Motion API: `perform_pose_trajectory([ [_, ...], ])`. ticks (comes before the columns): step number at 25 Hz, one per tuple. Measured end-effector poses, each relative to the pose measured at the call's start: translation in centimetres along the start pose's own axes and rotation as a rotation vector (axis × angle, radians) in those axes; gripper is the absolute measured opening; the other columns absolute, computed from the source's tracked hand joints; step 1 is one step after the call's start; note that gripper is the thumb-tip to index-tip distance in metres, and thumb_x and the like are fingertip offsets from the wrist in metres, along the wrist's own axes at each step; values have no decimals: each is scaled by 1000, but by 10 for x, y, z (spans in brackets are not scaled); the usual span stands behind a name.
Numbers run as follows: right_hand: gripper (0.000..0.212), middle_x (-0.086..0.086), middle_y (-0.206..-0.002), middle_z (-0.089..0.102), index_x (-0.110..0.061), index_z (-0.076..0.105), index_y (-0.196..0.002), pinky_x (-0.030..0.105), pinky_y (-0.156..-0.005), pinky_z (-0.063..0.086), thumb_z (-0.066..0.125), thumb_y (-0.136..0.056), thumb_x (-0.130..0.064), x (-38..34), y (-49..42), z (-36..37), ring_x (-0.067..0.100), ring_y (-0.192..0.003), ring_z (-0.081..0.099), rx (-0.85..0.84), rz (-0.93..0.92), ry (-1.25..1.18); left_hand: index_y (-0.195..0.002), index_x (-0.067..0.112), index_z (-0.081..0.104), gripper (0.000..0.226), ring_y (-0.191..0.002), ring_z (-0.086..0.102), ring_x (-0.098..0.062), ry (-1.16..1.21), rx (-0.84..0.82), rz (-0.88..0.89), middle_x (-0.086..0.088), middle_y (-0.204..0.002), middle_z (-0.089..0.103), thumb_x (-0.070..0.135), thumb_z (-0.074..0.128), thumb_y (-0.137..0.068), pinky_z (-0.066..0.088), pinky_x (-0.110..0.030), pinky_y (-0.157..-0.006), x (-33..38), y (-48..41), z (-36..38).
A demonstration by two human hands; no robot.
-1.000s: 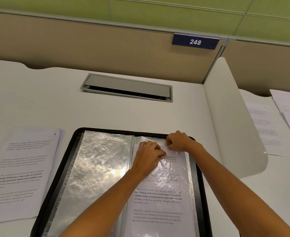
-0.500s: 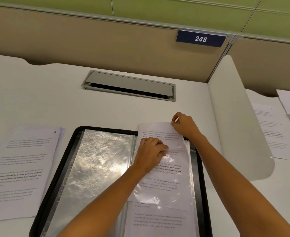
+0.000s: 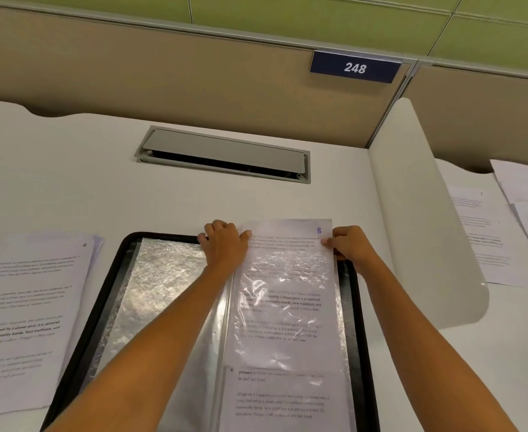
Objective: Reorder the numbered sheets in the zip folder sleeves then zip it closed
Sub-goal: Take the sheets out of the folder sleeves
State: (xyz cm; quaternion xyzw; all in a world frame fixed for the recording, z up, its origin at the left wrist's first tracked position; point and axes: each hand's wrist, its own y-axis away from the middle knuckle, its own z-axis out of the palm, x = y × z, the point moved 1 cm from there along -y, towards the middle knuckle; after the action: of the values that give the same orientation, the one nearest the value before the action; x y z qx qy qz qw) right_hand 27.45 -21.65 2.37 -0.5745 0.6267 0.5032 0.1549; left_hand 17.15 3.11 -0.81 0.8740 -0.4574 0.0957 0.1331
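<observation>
- Nearest me, low in the right sleeve [image 3: 287, 275], a second sheet [image 3: 281, 400] lies flat under the plastic. I cannot read its number.
- The zip folder [image 3: 99, 307] lies open on the surface [image 3: 69, 182], black rim all round. The left sleeve [image 3: 163, 282] holds no paper, only crinkled, shiny film.
- Sheet 8 [image 3: 287, 235] sits part way out of the right sleeve's mouth. Its top edge, with the blue figure 8, pokes past the folder's far rim, and the rest is under plastic.
- My right hand [image 3: 349, 244] pinches the sheet's right edge near the top corner, thumb on the paper.
- My left hand [image 3: 225, 244] is curled at the sheet's top left corner, by the spine. It looks to pinch the paper, though it may also catch the sleeve film; I cannot tell.
- Handling, as I judge it:
  - The sheet is light, thin and limp, so it will buckle if pushed from one end.
  - Film clings, so a hold at both top corners and an even, straight draw suit it best.
  - A skewed pull risks a crease or a snagged corner.
- To my left, beside the folder, lies a loose stack [image 3: 32, 307] with a 4 on the top page.
- Farther off are a cable hatch [image 3: 225, 154], a white divider [image 3: 412, 213] with papers [image 3: 480, 232] beyond it, and a plate [image 3: 355, 67] reading 248.
</observation>
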Motion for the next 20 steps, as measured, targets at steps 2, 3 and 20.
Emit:
perform_pose_trajectory([
  [2,9,11,-99,71,-5,69,-97,26,-63,54,65,-88,-5,-12,3,-5,20,-82,68,14,-45,-172,-116,16,67,49,-120,42,-28,92,-10,-12,-9,-125,54,54,44,-95,26,-47,-101,0,-7,-2],
  [3,12,9,-99,71,-5,69,-101,26,-65,53,64,-90,-7,-18,4,-6,19,-84,68,18,-70,-246,-112,19,70,46,-117,45,-27,168,-13,-24,-6,-120,58,55,47,-94,26,-47,-100,1,-9,-4],
  [20,24,8,-103,73,-5,69,-107,37,-83,56,70,-87,-18,-30,2,-7,24,-97,70,62,-117,-464,-108,5,69,25,-97,68,-22,1064,-271,-163,-7,-106,72,18,72,-86,53,-41,-94,1,-28,-10],
])
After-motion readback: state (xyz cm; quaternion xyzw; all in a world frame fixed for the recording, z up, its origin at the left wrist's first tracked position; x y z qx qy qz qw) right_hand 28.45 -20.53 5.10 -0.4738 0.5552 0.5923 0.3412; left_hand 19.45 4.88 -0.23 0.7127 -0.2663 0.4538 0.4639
